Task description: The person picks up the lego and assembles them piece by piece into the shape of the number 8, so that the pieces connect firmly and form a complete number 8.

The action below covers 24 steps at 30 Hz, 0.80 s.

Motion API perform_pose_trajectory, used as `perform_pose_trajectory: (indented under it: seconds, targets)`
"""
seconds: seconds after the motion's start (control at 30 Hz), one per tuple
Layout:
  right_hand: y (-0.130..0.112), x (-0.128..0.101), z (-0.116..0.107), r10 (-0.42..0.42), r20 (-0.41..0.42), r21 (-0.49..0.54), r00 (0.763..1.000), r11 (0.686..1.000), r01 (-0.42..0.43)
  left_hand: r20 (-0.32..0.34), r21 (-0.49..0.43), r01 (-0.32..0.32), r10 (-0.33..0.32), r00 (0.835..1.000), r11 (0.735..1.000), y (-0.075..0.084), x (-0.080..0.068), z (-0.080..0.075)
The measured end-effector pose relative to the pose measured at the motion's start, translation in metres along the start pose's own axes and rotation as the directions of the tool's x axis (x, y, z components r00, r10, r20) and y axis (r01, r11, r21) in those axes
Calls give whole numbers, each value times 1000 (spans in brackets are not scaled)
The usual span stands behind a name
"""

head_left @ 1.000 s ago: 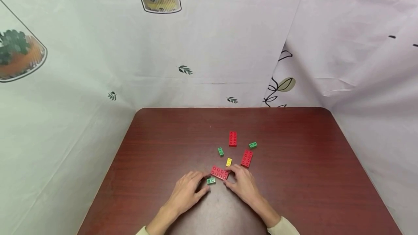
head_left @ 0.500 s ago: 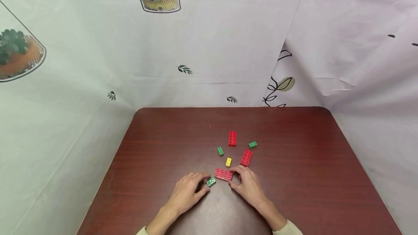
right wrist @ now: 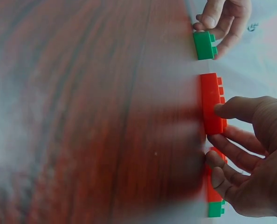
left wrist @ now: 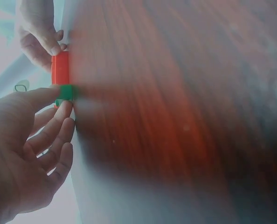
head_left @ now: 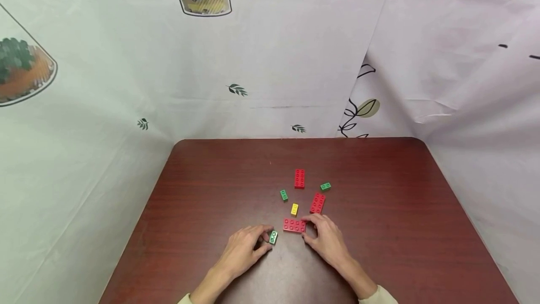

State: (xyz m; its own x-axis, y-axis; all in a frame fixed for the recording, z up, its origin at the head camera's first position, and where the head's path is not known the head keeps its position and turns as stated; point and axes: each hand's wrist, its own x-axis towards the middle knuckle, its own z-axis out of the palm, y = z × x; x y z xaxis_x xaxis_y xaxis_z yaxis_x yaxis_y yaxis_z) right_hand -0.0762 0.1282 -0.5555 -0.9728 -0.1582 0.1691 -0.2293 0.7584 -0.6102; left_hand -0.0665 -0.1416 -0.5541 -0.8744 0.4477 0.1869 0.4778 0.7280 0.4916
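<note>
Left hand (head_left: 242, 250), lower centre of head view, pinches a small green brick (head_left: 273, 237) betw. thumb and fingertips, tilted on the bench (head_left: 211, 186). Right hand (head_left: 326, 240), just right of it, grips one end of a long red brick (head_left: 294, 225) w/ thumb and forefinger; the brick lies flat, studs up. The two bricks sit near each other, apart.

Further up-frame, loose: a yellow brick (head_left: 294, 209), two more red bricks (head_left: 317, 203) (head_left: 299, 178), two green ones (head_left: 284, 195) (head_left: 325, 186).

Risk, as a judgement: the green brick is tiny and smooth, so a light pinch could let it slip or twist; studs misaligned would stop it seating.

Bricks: hard glossy plastic, boxy, round studs. Bench: dark reddish wood grain, rounded corners. Printed cloth backdrop behind.
</note>
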Motion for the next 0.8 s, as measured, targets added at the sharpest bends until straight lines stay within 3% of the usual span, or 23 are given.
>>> perform_pose_trajectory:
  seconds: [0.8]
  targets:
    - [10, 9, -6, 16, -52, -22, 999, 1000, -17, 21, -37, 13, -12, 1000, 999, -4, 9, 2]
